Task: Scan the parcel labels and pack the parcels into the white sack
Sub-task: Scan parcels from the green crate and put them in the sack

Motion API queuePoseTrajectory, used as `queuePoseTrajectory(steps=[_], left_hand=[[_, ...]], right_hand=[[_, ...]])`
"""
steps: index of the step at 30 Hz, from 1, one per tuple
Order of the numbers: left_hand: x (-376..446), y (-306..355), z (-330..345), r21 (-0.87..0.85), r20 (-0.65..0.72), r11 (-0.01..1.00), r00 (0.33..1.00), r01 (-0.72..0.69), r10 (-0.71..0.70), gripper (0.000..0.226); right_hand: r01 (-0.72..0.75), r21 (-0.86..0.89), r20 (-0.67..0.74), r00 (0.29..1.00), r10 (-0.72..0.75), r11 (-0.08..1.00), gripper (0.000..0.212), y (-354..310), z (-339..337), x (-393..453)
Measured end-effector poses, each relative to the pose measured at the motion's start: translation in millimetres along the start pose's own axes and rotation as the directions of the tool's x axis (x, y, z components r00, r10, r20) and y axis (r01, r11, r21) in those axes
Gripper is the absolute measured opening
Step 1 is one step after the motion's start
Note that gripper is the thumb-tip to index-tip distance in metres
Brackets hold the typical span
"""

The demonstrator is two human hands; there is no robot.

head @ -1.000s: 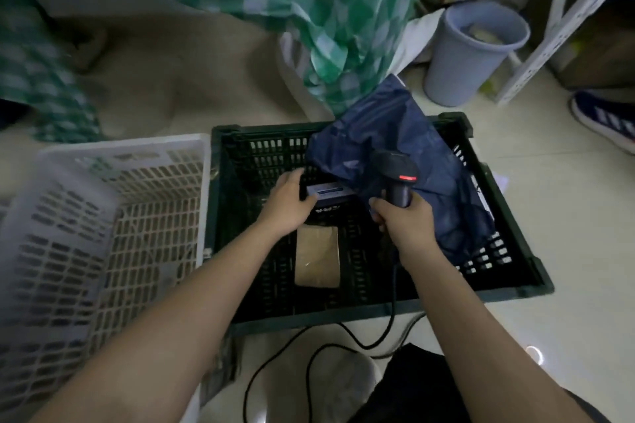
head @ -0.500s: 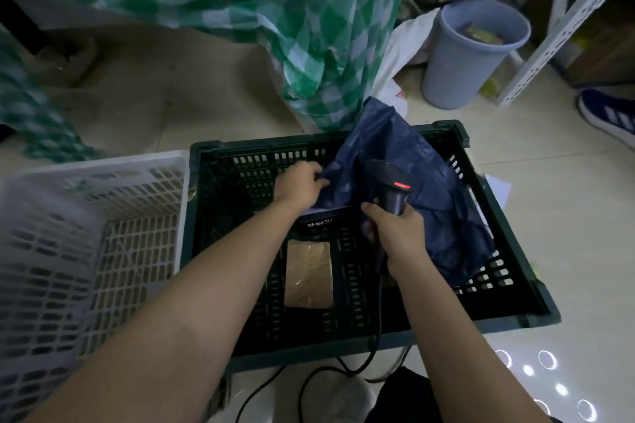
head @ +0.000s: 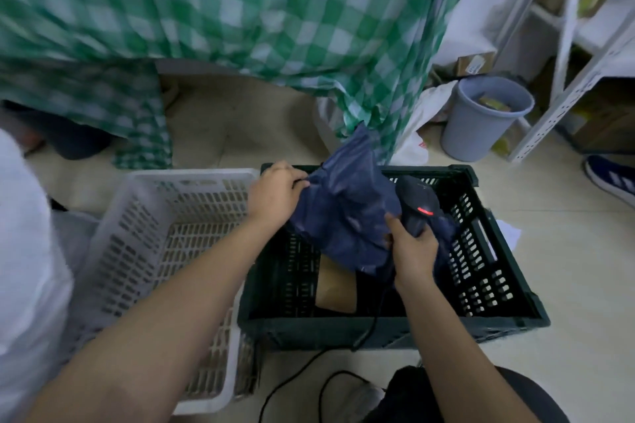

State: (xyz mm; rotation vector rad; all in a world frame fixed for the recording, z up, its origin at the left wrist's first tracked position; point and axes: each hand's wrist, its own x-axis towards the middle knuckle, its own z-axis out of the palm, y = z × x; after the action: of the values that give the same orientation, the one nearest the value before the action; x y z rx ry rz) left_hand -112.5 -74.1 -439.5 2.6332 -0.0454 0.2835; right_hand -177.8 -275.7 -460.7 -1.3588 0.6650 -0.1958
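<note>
In the head view, the left hand [head: 276, 191] pinches the far-left edge of the dark blue parcel [head: 347, 216], held above the dark crate [head: 481, 285]. The parcel's long axis runs from far to near-right, down toward the right hand [head: 410, 249], which is clamped round the scanner [head: 417, 204] and touches the parcel's right side. No label shows.

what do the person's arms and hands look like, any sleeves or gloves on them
Both forearms are bare with no sleeves in view. The left hand and right hand wear no gloves, and no rings, watch or wristband show. The fingers are uncovered.
</note>
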Motion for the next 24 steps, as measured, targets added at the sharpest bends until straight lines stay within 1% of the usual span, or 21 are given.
queuePoseTrajectory(steps=[3, 5, 6, 8, 10, 11, 13, 14, 17, 19, 21, 24], left_hand=[[-9, 5, -46, 0.060, -0.069, 0.997, 0.996, -0.049, 0.053, 0.023], [-16, 9, -86, 0.103, -0.169, 0.990, 0.979, -0.095, 0.112, 0.023], [-20, 11, -107, 0.113, -0.238, 0.984, 0.958, -0.138, 0.161, 0.022], [-31, 11, -148, 0.136, -0.356, 0.961, 0.893, -0.242, 0.275, 0.020], [-50, 4, -176, 0.165, -0.393, 0.937, 0.851, -0.309, 0.350, 0.020], [-62, -4, -184, 0.163, -0.381, 0.935, 0.854, -0.316, 0.355, 0.020], [-91, -27, -185, 0.118, -0.316, 0.953, 0.900, -0.278, 0.301, 0.019], [-108, -41, -181, 0.090, -0.270, 0.962, 0.924, -0.256, 0.271, 0.017], [-159, -74, -162, 0.019, -0.126, 0.986, 0.978, -0.165, 0.166, 0.016], [-183, -86, -153, -0.026, -0.097, 0.995, 0.991, -0.098, 0.095, 0.016], [-199, -94, -148, -0.082, -0.090, 0.996, 0.996, -0.022, 0.015, 0.016], [-206, -107, -144, -0.108, -0.077, 0.991, 0.994, 0.074, -0.083, 0.019]], right_hand=[[0.058, 0.020, 0.034, 0.998, -0.059, 0.998, 0.013, -18, 12, -29], [0.101, 0.066, 0.054, 0.993, -0.105, 0.993, 0.011, -38, 18, -53], [0.117, 0.093, 0.065, 0.990, -0.123, 0.989, 0.012, -49, 20, -65], [0.147, 0.141, 0.070, 0.985, -0.158, 0.979, 0.016, -67, 21, -88], [0.193, 0.193, 0.060, 0.976, -0.208, 0.962, 0.019, -79, 20, -111], [0.206, 0.213, 0.059, 0.973, -0.223, 0.955, 0.020, -81, 19, -122], [0.197, 0.205, 0.076, 0.973, -0.216, 0.959, 0.022, -80, 15, -141], [0.181, 0.175, 0.106, 0.974, -0.201, 0.968, 0.021, -76, 15, -148], [0.099, 0.014, 0.225, 0.969, -0.100, 0.995, 0.020, -50, 16, -164], [0.066, -0.103, 0.259, 0.965, -0.037, 0.992, 0.021, -26, 20, -173], [0.039, -0.199, 0.264, 0.964, 0.015, 0.979, 0.018, -1, 22, -181], [-0.028, -0.240, 0.290, 0.952, 0.100, 0.970, 0.016, 28, 23, -193]])
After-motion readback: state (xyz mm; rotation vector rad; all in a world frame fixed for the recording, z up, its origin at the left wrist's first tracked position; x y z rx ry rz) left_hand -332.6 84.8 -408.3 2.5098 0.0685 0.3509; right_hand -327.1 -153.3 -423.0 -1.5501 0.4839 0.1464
